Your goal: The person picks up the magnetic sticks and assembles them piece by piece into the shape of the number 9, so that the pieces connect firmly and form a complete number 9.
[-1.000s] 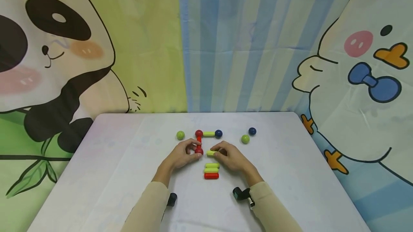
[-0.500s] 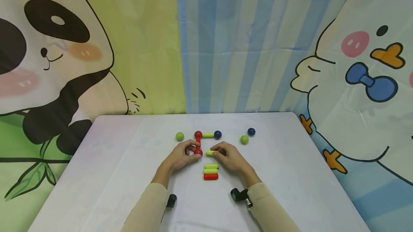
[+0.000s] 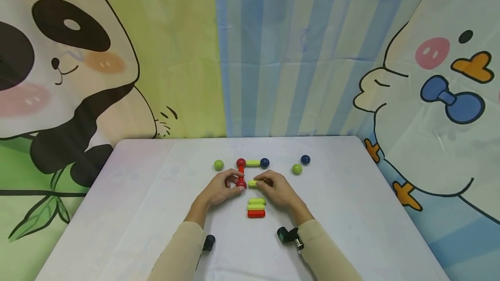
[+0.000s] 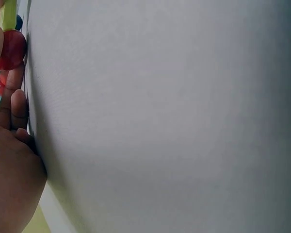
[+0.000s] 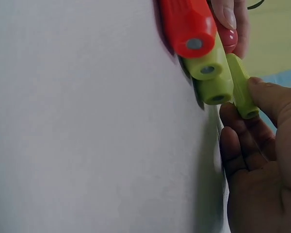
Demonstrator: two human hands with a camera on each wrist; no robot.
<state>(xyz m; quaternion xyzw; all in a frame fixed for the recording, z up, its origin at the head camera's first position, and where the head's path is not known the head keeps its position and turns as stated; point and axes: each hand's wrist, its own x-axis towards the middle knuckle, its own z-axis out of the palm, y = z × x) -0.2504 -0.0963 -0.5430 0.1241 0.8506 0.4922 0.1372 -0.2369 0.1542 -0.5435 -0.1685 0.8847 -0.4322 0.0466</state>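
My left hand (image 3: 220, 186) pinches a red ball (image 3: 241, 183) between thumb and fingers. From that ball a red magnetic rod (image 3: 241, 171) runs back to another red ball (image 3: 241, 162), joined by a yellow-green rod (image 3: 253, 163) to a dark blue ball (image 3: 264, 163). My right hand (image 3: 279, 189) pinches a second yellow-green magnetic rod (image 5: 241, 87) by its right end. In the left wrist view, this rod (image 4: 8, 15) meets the held red ball (image 4: 12, 50); whether they touch is hard to tell. Fingers hide part of the rod.
Two yellow-green rods (image 3: 256, 204) and a red rod (image 3: 256, 214) lie side by side in front of the hands. A green ball (image 3: 218, 165) sits back left. Another green ball (image 3: 297, 169) and a blue ball (image 3: 305, 159) sit back right on the white table (image 3: 129, 211).
My right hand has shifted slightly left, bringing its yellow-green rod close up to the red ball. The left hand keeps its grip and place.
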